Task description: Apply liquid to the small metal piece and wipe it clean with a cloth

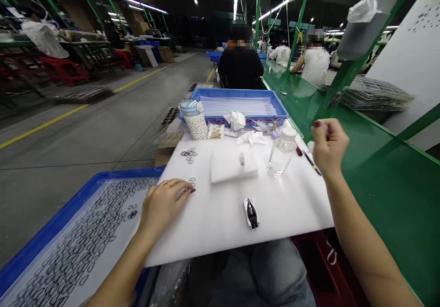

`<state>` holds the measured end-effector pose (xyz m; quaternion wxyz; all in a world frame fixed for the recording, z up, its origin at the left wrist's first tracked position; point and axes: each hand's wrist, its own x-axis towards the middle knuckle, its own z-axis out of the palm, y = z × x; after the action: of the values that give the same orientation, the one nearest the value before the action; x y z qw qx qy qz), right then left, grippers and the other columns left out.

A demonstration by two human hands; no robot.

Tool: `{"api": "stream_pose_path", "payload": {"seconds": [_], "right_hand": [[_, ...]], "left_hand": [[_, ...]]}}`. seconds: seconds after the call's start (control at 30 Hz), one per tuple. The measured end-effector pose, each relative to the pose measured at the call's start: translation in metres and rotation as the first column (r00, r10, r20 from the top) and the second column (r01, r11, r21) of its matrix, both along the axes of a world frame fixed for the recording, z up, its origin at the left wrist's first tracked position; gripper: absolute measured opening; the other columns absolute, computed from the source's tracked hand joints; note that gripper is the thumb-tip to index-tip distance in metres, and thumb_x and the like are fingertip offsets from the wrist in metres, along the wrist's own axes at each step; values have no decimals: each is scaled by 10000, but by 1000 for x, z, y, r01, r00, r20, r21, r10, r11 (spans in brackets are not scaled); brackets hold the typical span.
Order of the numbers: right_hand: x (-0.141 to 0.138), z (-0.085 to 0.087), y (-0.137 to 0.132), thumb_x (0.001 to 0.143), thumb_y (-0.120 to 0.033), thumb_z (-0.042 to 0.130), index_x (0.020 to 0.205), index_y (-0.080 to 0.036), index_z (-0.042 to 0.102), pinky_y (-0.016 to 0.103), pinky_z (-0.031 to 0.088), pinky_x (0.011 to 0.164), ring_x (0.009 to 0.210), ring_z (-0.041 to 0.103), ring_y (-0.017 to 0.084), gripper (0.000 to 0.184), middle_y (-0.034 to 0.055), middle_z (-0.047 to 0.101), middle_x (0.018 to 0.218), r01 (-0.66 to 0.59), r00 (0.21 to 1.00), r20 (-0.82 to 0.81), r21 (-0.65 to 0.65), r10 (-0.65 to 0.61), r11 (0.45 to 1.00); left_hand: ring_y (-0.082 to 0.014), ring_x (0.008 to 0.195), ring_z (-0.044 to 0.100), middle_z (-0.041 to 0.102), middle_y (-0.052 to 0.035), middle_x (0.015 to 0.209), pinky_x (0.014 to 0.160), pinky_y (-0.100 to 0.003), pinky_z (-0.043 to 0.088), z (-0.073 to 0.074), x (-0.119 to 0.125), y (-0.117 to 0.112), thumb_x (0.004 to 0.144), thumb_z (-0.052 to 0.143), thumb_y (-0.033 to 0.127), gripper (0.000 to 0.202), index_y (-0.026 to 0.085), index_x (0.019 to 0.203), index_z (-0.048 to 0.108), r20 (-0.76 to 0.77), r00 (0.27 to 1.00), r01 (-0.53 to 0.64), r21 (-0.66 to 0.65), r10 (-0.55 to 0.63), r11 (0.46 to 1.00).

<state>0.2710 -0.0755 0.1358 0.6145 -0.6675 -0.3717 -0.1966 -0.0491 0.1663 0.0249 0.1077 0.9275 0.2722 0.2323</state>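
Probably feather-light and springy, the thin black loops (191,181) at nine o'clock on the white tabletop (213,224) look easily bent, so best pinched by one edge. There the left hand (165,201) rests, fingers together; whether they clamp a loop, I cannot tell. At two o'clock the right hand (330,144) curls its fingers in, any contents hidden.

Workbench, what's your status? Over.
Left hand at small black loops. Right hand raised, curled, contents unclear. Toy car untouched on white tabletop. Clear bottle stands between foam block and right hand.
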Motion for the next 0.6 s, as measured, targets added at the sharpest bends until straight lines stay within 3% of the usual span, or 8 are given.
{"api": "stream_pose_path", "payload": {"seconds": [0.13,0.23,0.3,0.43,0.5,0.6], "right_hand": [[4,-10,24,976,-411,414,935,-225,605,326,429,682,769,575,195,270,60,603,866,153,906,423,-276,-23,949],[12,-26,25,947,-453,465,1078,-203,577,372,484,761,947,610,257,304,134,624,1076,198,856,517,-357,16,913],[14,-32,22,927,-471,504,1127,-189,546,389,504,780,983,615,275,348,149,632,1082,200,842,539,-357,27,912],[23,-35,16,934,-460,476,1196,-166,524,420,517,847,1070,613,297,397,180,634,1123,216,844,535,-386,27,897],[33,-39,12,909,-463,489,1192,-147,536,463,502,909,1128,589,324,427,209,617,1165,245,874,483,-349,-50,904],[54,-52,6,861,-470,521,1030,-163,576,471,531,850,989,618,306,355,164,637,1008,216,972,137,-205,-191,955]], "left_hand": [[-232,709,715,782,-1,822,588,-307,531,2,-10,-19,884,540,497,303,293,814,752,72,995,75,-163,-64,984],[-238,771,743,795,7,877,637,-308,566,-1,-22,-28,894,538,498,315,300,815,770,51,994,102,-188,-94,977],[-247,812,746,796,-2,912,675,-321,576,-1,-28,-30,901,531,503,326,303,841,782,20,994,107,-174,-105,979],[-250,880,734,787,-31,972,724,-323,573,1,-32,-35,911,518,491,337,281,925,781,-35,995,83,-133,-88,988],[-246,900,728,779,-39,996,721,-317,568,3,-29,-38,913,513,447,326,263,991,770,-70,995,58,-120,-67,991],[-243,905,719,765,-42,1002,702,-317,554,5,-21,-43,915,499,384,311,245,996,765,-125,990,45,-113,-59,993]]}}
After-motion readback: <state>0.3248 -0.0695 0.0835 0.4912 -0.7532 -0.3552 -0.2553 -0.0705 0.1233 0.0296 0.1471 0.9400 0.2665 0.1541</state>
